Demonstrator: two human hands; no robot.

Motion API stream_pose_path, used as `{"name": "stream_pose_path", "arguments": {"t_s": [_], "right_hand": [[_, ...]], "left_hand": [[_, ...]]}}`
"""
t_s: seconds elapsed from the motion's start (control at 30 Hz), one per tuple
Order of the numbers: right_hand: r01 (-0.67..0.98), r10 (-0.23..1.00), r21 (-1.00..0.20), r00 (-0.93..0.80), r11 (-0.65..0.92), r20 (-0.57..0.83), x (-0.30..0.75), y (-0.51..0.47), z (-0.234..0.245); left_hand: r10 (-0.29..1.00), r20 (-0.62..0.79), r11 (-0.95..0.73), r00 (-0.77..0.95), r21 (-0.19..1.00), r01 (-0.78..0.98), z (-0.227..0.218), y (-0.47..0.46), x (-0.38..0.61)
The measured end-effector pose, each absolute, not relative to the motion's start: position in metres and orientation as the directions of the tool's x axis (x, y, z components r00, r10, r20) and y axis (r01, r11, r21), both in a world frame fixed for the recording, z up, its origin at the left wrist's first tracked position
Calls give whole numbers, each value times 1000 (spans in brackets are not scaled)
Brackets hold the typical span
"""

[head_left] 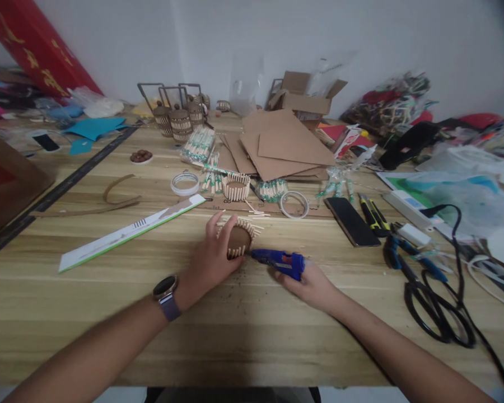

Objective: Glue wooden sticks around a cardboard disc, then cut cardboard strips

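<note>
My left hand (213, 252), with a watch on its wrist, curls its fingers and thumb around the left side of a round cardboard piece edged with short upright wooden sticks (247, 230). A blue hot glue gun (283, 262) is gripped in my right hand (313, 284). Its nozzle points left and meets the near right rim of the round piece, though I cannot tell whether it touches. Just beyond stands a similar ring of sticks (237, 188). A few loose sticks (258, 214) lie between the two.
Tape rolls (294, 205) and bundled sticks (273, 190) lie beyond my hands, with cardboard sheets (285, 143) behind. A ruler (130, 234) is at left. On the right are a phone (351, 221), a utility knife (373, 215), scissors (434, 308) and cables. Handled stick baskets (180, 124) stand at the back.
</note>
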State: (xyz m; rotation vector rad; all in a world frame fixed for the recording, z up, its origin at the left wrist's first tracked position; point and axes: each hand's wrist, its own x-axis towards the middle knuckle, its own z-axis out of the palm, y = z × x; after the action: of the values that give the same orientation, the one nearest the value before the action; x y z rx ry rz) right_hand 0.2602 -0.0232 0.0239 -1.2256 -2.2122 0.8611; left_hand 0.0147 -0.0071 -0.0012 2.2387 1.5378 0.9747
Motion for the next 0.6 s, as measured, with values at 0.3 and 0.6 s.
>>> {"name": "stream_pose_path", "arguments": {"t_s": [0.3, 0.6], "right_hand": [[607, 846, -640, -517, 470, 131, 261, -24, 20], [552, 886, -747, -452, 370, 104, 285, -21, 55]], "left_hand": [[905, 367, -397, 213, 557, 730, 0, -7, 15], [914, 353, -379, 201, 566, 732, 1, -7, 15]]}}
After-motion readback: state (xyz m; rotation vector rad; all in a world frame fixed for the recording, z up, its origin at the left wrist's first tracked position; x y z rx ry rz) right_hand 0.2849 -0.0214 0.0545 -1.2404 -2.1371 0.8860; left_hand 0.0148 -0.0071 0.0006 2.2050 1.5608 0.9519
